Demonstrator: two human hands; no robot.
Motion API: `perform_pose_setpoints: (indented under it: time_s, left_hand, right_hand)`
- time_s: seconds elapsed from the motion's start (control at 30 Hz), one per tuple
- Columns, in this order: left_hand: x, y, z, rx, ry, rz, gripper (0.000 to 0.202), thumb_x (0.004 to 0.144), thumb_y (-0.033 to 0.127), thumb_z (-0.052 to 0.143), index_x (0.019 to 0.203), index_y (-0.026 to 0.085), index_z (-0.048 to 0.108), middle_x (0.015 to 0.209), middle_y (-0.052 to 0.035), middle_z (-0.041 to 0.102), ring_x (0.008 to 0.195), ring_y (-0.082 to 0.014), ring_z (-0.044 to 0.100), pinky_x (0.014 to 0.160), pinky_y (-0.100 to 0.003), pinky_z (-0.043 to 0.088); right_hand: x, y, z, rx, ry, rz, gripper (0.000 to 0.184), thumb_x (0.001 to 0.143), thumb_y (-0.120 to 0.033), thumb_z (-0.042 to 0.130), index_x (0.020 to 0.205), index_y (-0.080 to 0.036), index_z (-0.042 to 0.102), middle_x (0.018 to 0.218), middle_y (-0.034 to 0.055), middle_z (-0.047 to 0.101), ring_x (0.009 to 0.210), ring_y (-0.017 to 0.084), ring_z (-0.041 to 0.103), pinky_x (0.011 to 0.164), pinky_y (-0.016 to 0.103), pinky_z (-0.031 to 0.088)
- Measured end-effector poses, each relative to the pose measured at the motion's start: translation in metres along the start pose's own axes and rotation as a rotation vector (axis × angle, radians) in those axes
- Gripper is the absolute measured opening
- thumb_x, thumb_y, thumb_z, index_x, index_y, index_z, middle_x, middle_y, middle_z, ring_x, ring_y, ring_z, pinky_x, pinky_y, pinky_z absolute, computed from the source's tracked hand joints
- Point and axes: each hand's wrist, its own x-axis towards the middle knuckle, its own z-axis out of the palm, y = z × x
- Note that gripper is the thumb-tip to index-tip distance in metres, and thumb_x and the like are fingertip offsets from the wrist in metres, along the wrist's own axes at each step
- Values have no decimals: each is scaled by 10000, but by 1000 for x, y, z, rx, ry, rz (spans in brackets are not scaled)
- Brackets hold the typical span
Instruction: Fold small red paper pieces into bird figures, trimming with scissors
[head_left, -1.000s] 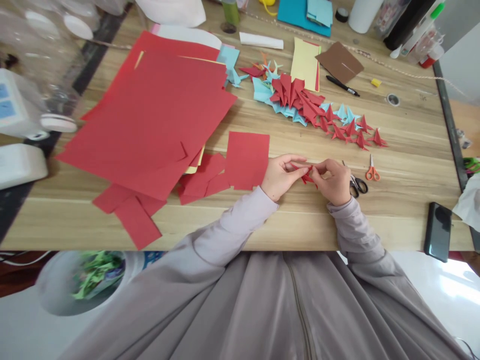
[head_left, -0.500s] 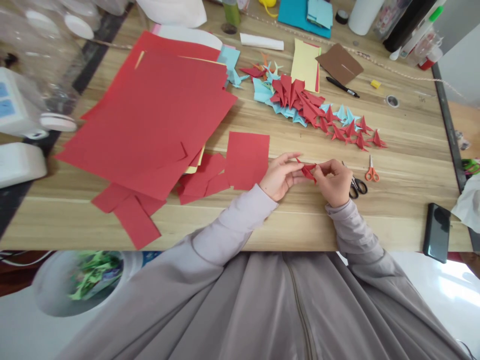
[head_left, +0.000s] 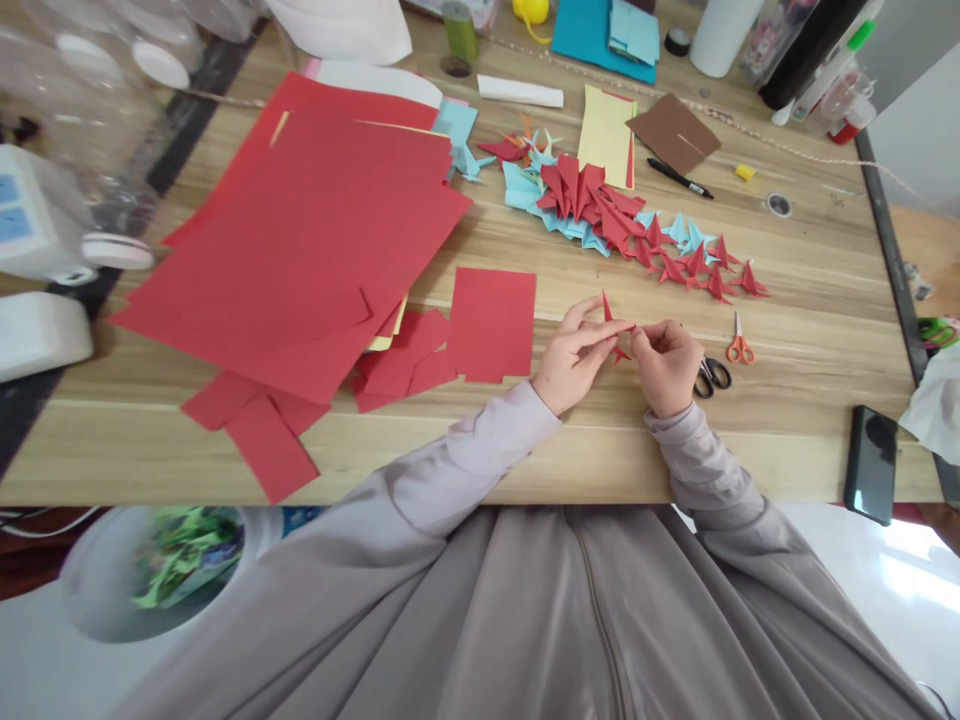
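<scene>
Between my hands, above the wooden table, is a red origami crane (head_left: pixel 607 307), largely covered by fingers. My left hand (head_left: pixel 576 358) pinches its body, with a pointed red tip sticking up past the fingers and another below. Thumb and forefinger of my right hand (head_left: pixel 669 362) are closed on its right end. A red paper sheet (head_left: pixel 492 324) lies just left of my left hand. Beside my right hand are black-handled scissors (head_left: pixel 714 376) and small orange-handled scissors (head_left: pixel 739 348). Beyond both hands, several folded red cranes (head_left: pixel 697 262) lie in a row with light blue ones (head_left: pixel 684 230).
Big red sheets (head_left: pixel 300 240) are stacked at left, with red offcuts (head_left: pixel 274 450) at the front edge. A phone (head_left: pixel 871 465) lies at the right edge. Farther back are a black pen (head_left: pixel 679 178), brown paper (head_left: pixel 675 133) and yellow paper (head_left: pixel 606 135). A scrap bin (head_left: pixel 97 590) stands below.
My left hand has turned and shifted slightly right, its fingers now closer over the crane. The crane has rotated so one point stands upright. My right hand keeps its pinch.
</scene>
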Motion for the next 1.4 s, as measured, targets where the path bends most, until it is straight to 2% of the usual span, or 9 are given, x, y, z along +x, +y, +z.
perform_pose_setpoints:
  time_s: [0.1,0.2,0.37,0.5,0.63,0.8,0.97,1.13,1.4]
  left_hand:
    - [-2,-1,-1,80,4,55,233,848,336,580,1012,238,714,1371,-99,486,1056,-199,599,1010,-384,433]
    - [-2,-2,0,90,64,83,316,848,342,578,1141,256,659,1428,-93,445,1143,-215,562,1019,-364,423]
    - [-2,-3,2,44,112,19,468,846,321,575,1310,328,513,1443,-58,445,1234,-225,505,968,-325,459]
    - [-1,-5,-2,112,103,104,347,856,237,537,1182,310,630,1392,-44,504,1254,-216,483,1036,-358,411]
    - [1,-9,-7,97,36,137,316,840,141,474,975,273,728,1309,-46,573,1144,-203,562,970,-376,460]
    - [5,-8,-9,-69,42,8,364,717,65,464,853,238,753,1141,-40,671,1042,-201,606,900,-365,489]
    - [10,-1,-8,-354,76,-230,352,588,59,460,751,174,749,880,-60,723,799,-176,642,694,-302,498]
    - [14,4,-11,-470,83,-361,308,560,52,467,682,149,733,751,-60,714,705,-152,630,630,-272,472]
    - [16,7,-14,-507,74,-376,232,617,71,507,718,113,712,693,-72,685,632,-138,605,633,-289,482]
  right_hand:
    - [-2,-1,1,2,11,3,159,712,-295,636,620,-185,568,536,-21,587,475,110,525,493,250,440]
    - [-3,-3,2,-7,23,-2,156,720,-295,627,623,-187,568,543,-17,598,489,117,539,493,249,445]
    - [-4,-3,3,-1,21,-10,158,719,-291,632,622,-189,562,542,-20,595,488,113,531,488,243,436]
    - [-6,-2,4,20,0,-21,190,736,-317,639,619,-192,556,540,-21,578,482,107,510,491,247,420]
    - [-6,-2,2,73,-92,-48,224,765,-368,639,650,-188,570,559,-22,580,498,97,507,501,238,419]
    - [0,3,-5,132,-215,-117,228,796,-392,636,715,-181,606,603,-16,598,545,103,543,542,244,454]
    - [6,0,-13,137,-305,-293,166,848,-284,591,984,-217,659,741,8,672,642,131,624,619,278,513]
    - [11,-8,-15,-52,-342,-611,108,834,-191,598,835,-231,698,823,46,709,776,173,665,717,318,536]
    - [15,-3,-14,-150,-381,-642,120,849,-186,576,783,-228,668,792,45,700,756,178,667,706,323,537]
